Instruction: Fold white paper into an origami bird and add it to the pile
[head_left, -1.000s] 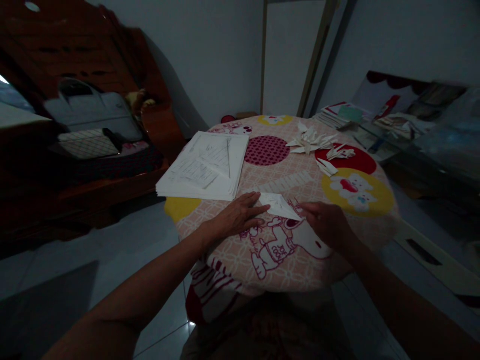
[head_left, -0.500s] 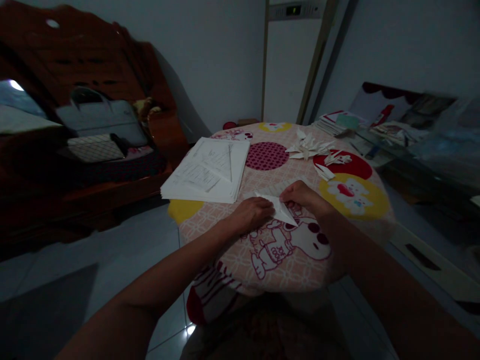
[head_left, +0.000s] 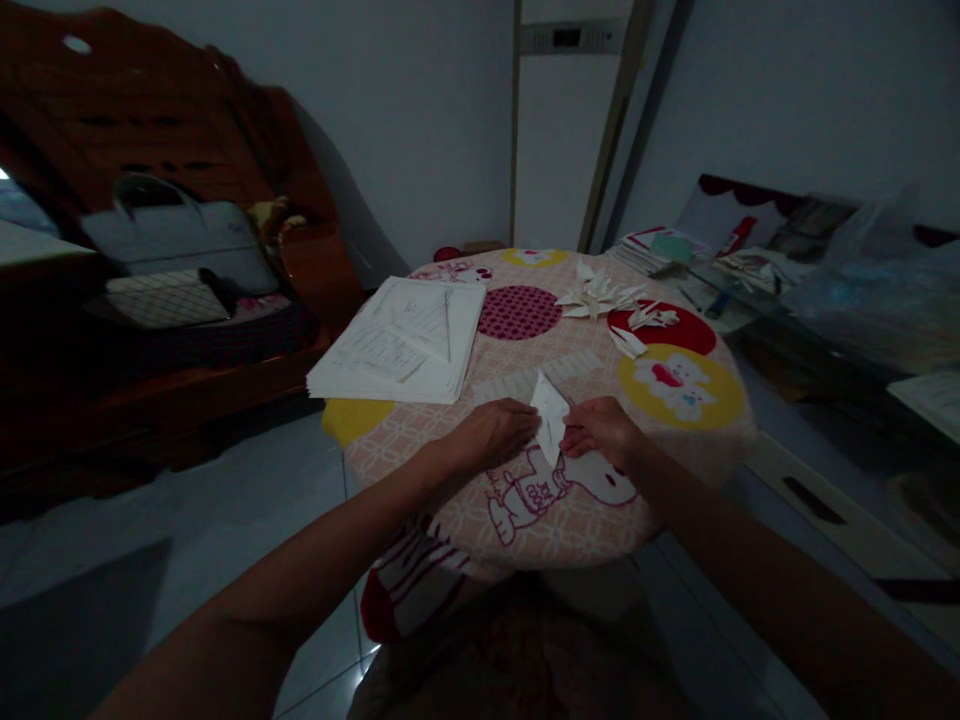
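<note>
Between my hands, just over the tablecloth, is a piece of white paper folded into a narrow diamond, one point away from me and one toward me. My left hand holds its left edge, fingers pressed together. Closed on the right edge is my right hand, with thumb and fingers pinching the paper. Beyond it lies a flat whitish strip on the cloth. Farther back sits a cluster of folded white paper pieces, and a few more folded pieces lie nearer on the right.
A thick stack of white sheets with folded papers on top lies on the table's left. The round table wears a pink patterned tablecloth. At right stands a glass-topped table with books and a plastic bag. A wooden bench holds bags at left.
The folded paper has turned from lying slantwise to pointing away from me, showing a diamond outline. My right hand has moved lower along its right edge. The view has shifted slightly.
</note>
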